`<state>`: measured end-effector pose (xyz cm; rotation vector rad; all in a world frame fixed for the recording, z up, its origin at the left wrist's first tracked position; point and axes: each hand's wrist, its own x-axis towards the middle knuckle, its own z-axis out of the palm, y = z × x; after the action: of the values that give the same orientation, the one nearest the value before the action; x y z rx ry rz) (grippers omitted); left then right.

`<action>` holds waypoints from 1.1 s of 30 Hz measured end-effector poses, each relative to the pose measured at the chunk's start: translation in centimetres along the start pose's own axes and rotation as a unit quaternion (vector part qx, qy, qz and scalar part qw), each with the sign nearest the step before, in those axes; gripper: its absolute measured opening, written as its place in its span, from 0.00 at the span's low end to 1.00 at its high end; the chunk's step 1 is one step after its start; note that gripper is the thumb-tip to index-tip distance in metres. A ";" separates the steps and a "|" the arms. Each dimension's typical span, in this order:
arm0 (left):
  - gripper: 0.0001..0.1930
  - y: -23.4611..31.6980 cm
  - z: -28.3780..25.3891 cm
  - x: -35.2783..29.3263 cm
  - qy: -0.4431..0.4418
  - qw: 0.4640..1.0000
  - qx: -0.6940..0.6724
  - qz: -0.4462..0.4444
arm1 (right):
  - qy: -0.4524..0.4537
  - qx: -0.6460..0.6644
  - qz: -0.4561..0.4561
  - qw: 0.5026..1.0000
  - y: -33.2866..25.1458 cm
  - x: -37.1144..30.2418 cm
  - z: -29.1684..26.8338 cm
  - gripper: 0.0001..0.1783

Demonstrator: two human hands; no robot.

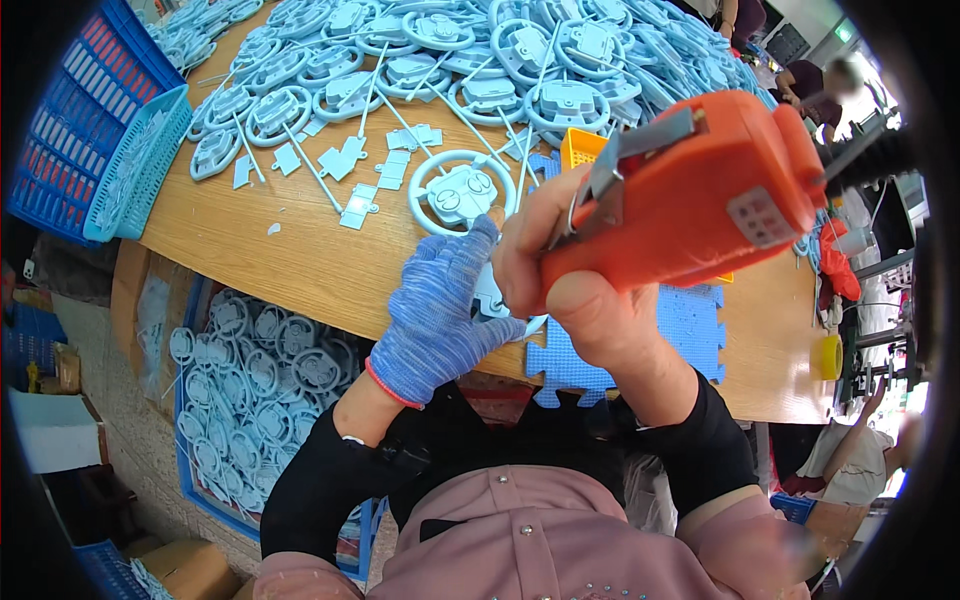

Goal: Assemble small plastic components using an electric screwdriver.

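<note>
My left hand [432, 310], in a blue knitted glove with a red cuff, grips a light blue ring-shaped plastic part [487, 290] at the table's near edge. Most of that part is hidden behind my hands. My bare right hand [580, 290] is closed round an orange power tool [690, 190] with a metal lever, which looks like an electric screwdriver. Its working tip is out of sight. Just beyond my gloved fingertips lies another light blue ring part [462, 194] with a moulded centre and a thin stem.
Many similar parts [420, 40] are heaped across the far table. Small flat light blue pieces [345, 158] lie scattered at left. A blue foam mat [690, 320] and a yellow bin [580, 148] are at right. Baskets [140, 170] stand left; a full crate [190, 460] sits below the table.
</note>
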<state>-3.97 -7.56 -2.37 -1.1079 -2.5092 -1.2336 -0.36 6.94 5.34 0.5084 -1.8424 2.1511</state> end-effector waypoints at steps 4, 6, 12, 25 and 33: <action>0.44 -2.2 2.2 -0.2 0.019 0.997 -0.077 0.000 | -0.011 0.020 0.007 1.000 0.4 -0.2 0.8 0.31; 0.41 -1.8 2.6 -0.1 0.024 0.998 -0.063 0.011 | -0.013 0.011 0.001 1.000 0.9 0.0 0.8 0.31; 0.28 1.8 -2.1 0.4 -0.068 0.997 0.041 0.020 | 0.005 0.047 0.024 0.999 -0.2 0.2 0.5 0.32; 0.25 -6.4 -6.6 5.1 -0.097 0.969 0.181 0.135 | 0.069 0.044 -0.067 0.994 -2.6 0.0 -7.4 0.34; 0.18 -7.3 -9.1 9.6 -0.041 0.941 -0.265 -0.208 | 0.127 0.029 -0.084 0.988 -2.6 -0.5 -10.3 0.33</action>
<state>-17.47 -11.77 2.96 -0.7238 -2.6317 -2.1087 0.26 17.55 6.08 0.3655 -1.5492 2.0549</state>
